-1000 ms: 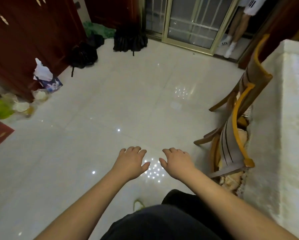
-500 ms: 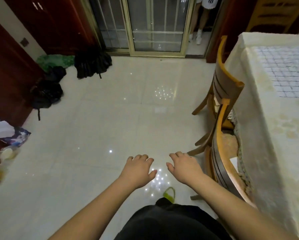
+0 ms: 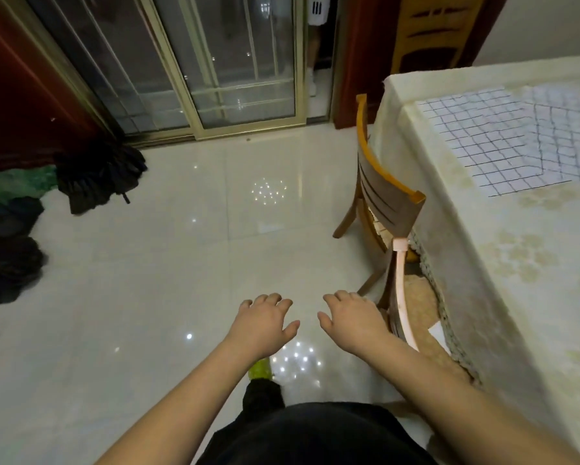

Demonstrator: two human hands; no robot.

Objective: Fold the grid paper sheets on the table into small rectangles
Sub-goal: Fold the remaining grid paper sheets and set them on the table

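Head view, taking the wooden chair [image 3: 386,209] as the landmark and reading from the left edge across. Far to the left of the chair, a heap of dark bags [image 3: 97,172] and green cloth [image 3: 13,186] lies on the glossy tiled floor [image 3: 167,270] against a dark red cabinet [image 3: 20,105]. Nearer the chair, behind it and to its left, stands a sliding glass door [image 3: 234,62] with a pale metal frame; a person's legs [image 3: 313,65] show in the gap beside it.

In front of the chair and to its left, the left hand [image 3: 263,322] hangs palm down over the floor, fingers loosely bent and a little apart, holding nothing. The right hand [image 3: 352,320] is level with it, just beside the chair's near backrest post, fingers likewise relaxed and slightly spread, empty. The two hands are near each other but apart.

Right of the chair, and touching or nearly touching its backrest, is the table [image 3: 483,263], draped in a cream flowered cloth. The grid paper sheets [image 3: 503,142] lie flat and unfolded on the tabletop, to the right of the chair and beyond it, well apart from both hands. They overlap, one set at an angle to the other.
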